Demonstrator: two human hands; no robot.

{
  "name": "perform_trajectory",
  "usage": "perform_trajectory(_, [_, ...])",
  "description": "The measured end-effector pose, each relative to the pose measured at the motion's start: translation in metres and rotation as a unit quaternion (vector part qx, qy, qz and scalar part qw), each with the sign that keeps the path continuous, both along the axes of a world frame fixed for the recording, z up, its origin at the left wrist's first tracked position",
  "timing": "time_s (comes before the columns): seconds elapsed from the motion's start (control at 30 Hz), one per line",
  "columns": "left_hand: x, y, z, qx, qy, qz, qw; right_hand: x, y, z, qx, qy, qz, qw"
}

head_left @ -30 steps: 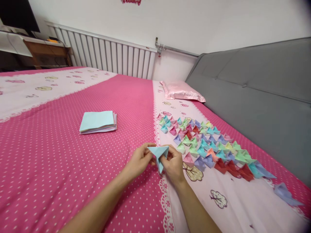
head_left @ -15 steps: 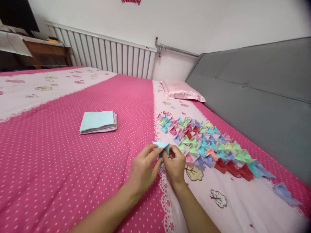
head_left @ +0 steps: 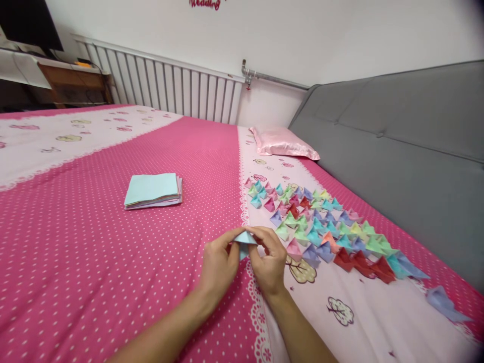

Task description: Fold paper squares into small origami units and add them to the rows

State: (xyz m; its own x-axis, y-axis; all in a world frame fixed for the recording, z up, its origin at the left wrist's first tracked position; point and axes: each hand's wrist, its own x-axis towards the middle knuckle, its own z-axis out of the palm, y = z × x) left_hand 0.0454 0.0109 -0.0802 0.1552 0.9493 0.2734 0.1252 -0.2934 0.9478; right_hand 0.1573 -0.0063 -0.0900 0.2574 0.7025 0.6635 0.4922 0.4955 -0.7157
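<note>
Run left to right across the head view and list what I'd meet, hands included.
Black monitor → stack of paper sheets → left hand → light-blue folded paper → right hand → lone bluish-lavender folded piece at the far right.

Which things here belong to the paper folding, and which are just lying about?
Seem part of it:
- light-blue folded paper, held in the left hand and right hand
- paper stack
- colourful folded shapes

Seem just there:
- pink pillow
- black screen
- wall radiator
</note>
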Motion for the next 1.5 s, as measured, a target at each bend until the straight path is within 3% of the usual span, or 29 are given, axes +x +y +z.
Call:
perform_trajectory(0.1, [0.001, 0.006, 0.003, -0.102, -0.098, -0.045, 0.989, 0.001, 0.001, 0.001, -0.005, 0.001, 0.034, 0.999])
perform_trajectory(0.27, [-0.002, 0.011, 0.013, -0.226, -0.223, -0.064, 0.946, 0.004, 0.001, 0.004, -0.054, 0.02, 0.098, 0.994])
perform_trajectory(0.43, [-0.008, 0.011, 0.016, -0.237, -0.295, -0.091, 0.921, 0.009, -0.001, 0.005, -0.088, 0.047, 0.137, 0.985])
perform_trajectory(0.67, [-0.006, 0.011, 0.019, -0.208, -0.247, -0.105, 0.941, 0.006, 0.004, 0.004, -0.098, 0.053, 0.082, 0.99])
perform_trajectory(0.97, [-0.003, 0.014, 0.007, -0.132, -0.158, -0.141, 0.968, 0.008, 0.011, -0.007, -0.107, 0.212, 0.123, 0.963])
perform_trajectory(1.1, [-0.004, 0.013, 0.008, -0.142, -0.125, -0.145, 0.971, 0.007, 0.011, -0.004, -0.109, 0.294, 0.14, 0.939])
perform_trajectory(1.3, [-0.004, 0.013, 0.014, -0.184, -0.13, -0.143, 0.964, 0.008, 0.01, -0.002, -0.137, 0.309, 0.159, 0.928])
perform_trajectory(1.5, [-0.002, 0.014, 0.005, -0.259, -0.095, -0.21, 0.938, 0.011, 0.011, -0.005, -0.16, 0.365, 0.178, 0.9])
